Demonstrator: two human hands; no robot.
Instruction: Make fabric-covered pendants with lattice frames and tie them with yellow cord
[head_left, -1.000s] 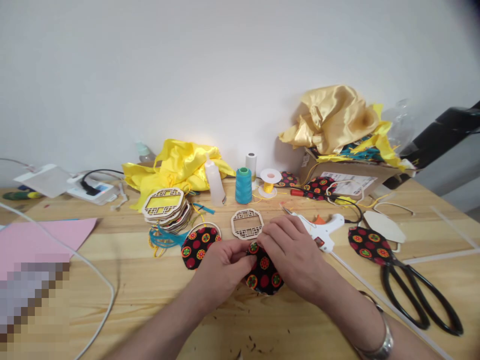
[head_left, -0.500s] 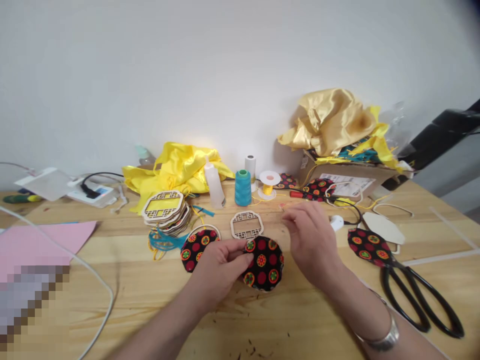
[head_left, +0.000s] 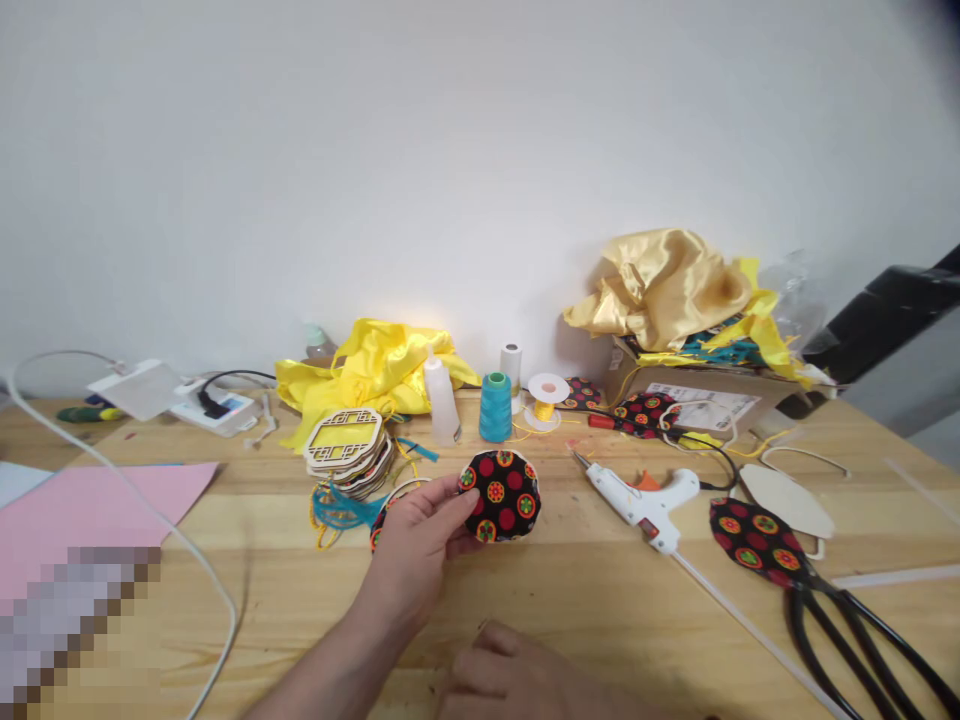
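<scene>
My left hand (head_left: pixel 424 525) pinches a round, padded-looking piece covered in black fabric with red dots and flowers (head_left: pixel 504 497) by its left edge, raised above the table. My right hand (head_left: pixel 502 675) is low at the bottom edge, near the tabletop, with its fingers curled; what is inside them, if anything, is hidden. Behind my left hand, another patterned piece (head_left: pixel 379 530) is mostly covered. To the right of the held piece, a white glue gun (head_left: pixel 637 505) with an orange trigger lies on the table, a long glue stick (head_left: pixel 739 610) trailing from its rear.
Lattice frames (head_left: pixel 345 440) are stacked at left beside blue cord (head_left: pixel 341 508). A squeeze bottle (head_left: pixel 442 400), blue thread cone (head_left: pixel 495 410) and yellow thread spool (head_left: pixel 547 400) stand behind. Black-handled scissors (head_left: pixel 862 640) lie at right under a patterned piece (head_left: pixel 757 538). A cloth-filled box (head_left: pixel 637 378) stands behind.
My right hand has drawn back from beside the glue gun to the bottom edge, uncovering the gun. The single lattice frame behind the held piece is no longer visible. The view has tilted upward.
</scene>
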